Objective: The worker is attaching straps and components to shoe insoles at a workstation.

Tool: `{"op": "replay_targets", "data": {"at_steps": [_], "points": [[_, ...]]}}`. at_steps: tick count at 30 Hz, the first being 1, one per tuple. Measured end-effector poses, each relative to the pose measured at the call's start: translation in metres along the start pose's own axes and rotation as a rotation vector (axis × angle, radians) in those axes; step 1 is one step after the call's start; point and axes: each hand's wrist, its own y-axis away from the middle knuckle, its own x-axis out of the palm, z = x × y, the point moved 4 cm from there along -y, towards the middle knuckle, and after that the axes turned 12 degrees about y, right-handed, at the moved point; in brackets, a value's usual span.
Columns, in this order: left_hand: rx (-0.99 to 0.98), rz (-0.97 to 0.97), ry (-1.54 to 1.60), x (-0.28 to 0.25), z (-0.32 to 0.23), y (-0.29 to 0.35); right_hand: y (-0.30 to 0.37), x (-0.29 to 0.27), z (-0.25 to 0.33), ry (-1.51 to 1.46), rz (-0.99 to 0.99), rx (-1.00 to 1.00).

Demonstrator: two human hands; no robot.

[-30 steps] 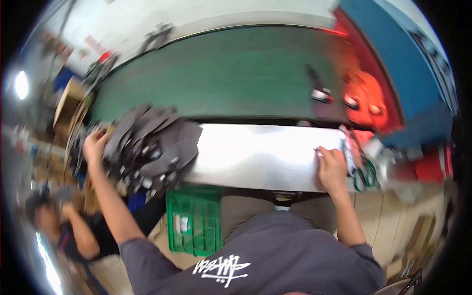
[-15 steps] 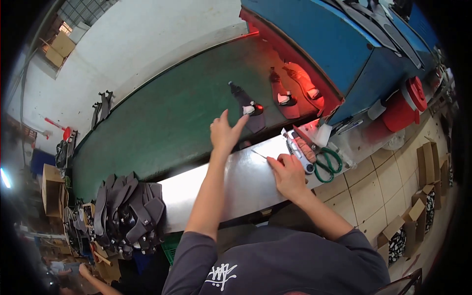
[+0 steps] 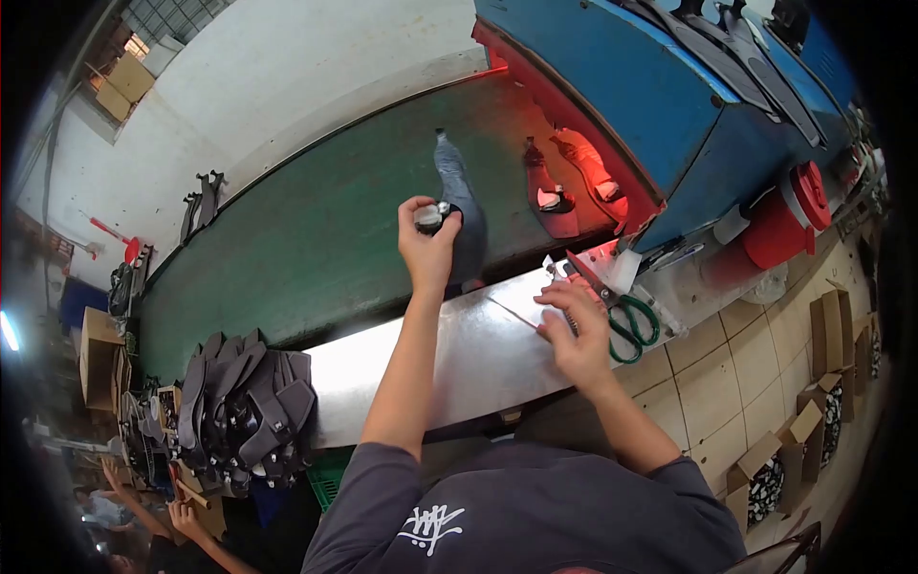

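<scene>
While two hands (image 3: pixel 428 247) work, one scissors (image 3: pixel 626 320) lies nearby.

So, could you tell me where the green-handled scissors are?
The scissors lie on the metal bench, just right of the right hand.

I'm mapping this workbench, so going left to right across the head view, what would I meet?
Pile of dark shoe uppers → left hand on a grey shoe upper → right hand → green-handled scissors → red drum.
</scene>
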Motion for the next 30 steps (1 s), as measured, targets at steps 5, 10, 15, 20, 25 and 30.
{"op": "replay_targets", "data": {"at_steps": [5, 10, 15, 20, 25, 30], "points": [[-0.437, 0.197, 0.313, -0.051, -0.075, 0.091, -0.007, 0.038, -0.011, -1.157, 0.362, 0.337], [-0.514, 0.292, 0.414, -0.1, -0.092, 0.148, 0.005, 0.062, 0.047, -1.15, 0.502, 0.389], [-0.396, 0.165, 0.298, -0.133, -0.099, 0.162, 0.012, 0.071, 0.041, -1.014, 0.429, 0.351], [-0.345, 0.129, 0.239, -0.143, -0.099, 0.176, 0.035, 0.105, 0.02, -0.764, 0.543, 0.636], [-0.178, 0.052, 0.138, -0.144, -0.102, 0.184, 0.029, 0.092, 0.036, 0.0, 0.228, 0.042], [-0.055, 0.007, 0.158, -0.133, -0.098, 0.189, 0.039, 0.082, 0.097, -0.119, 0.322, -0.244]]}}
